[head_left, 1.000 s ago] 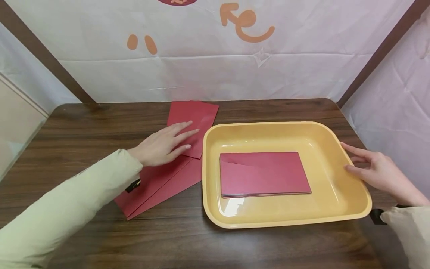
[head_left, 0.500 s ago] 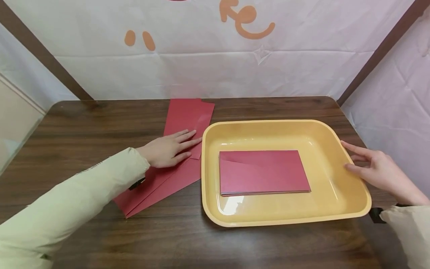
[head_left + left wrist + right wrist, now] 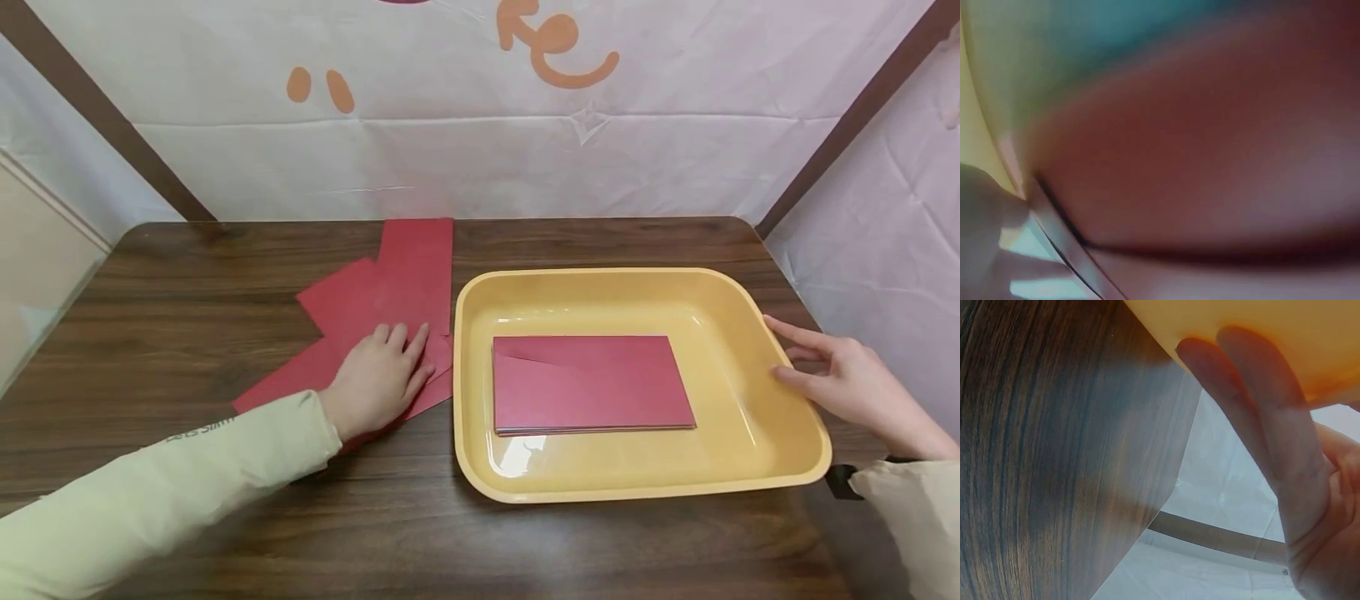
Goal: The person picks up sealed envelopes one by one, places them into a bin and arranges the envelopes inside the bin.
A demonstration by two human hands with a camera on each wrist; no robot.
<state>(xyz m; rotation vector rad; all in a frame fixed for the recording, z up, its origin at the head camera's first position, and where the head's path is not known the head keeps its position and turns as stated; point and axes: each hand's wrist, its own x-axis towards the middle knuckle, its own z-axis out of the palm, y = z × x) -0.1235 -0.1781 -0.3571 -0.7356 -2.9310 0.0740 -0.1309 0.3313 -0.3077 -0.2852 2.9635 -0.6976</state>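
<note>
My left hand [image 3: 378, 379] lies over several loose red envelopes [image 3: 416, 267] on the table, fingers bent at the edge of one. In the left wrist view, a blurred red envelope [image 3: 1197, 150] fills most of the picture, with fingers [image 3: 985, 219] at its edge on the left. A yellow tray [image 3: 637, 483] stands to the right of the envelopes. Flat inside it lies a neat stack of red envelopes [image 3: 592, 383]. My right hand [image 3: 847, 375] grips the tray's right rim, thumb on the inside and fingers underneath; the right wrist view shows fingers against the tray's outer wall [image 3: 1335, 344].
The dark wooden table [image 3: 525, 550] reaches to a white printed cloth [image 3: 465, 167] at the back. Brown frame posts [image 3: 855, 117] stand at both back corners. The tray's left rim is close beside the loose envelopes.
My left hand has drawn back toward me, its spread fingers now bent. The loose envelopes have swung and fanned out leftward under it. The tray, its stack and my right hand stay put.
</note>
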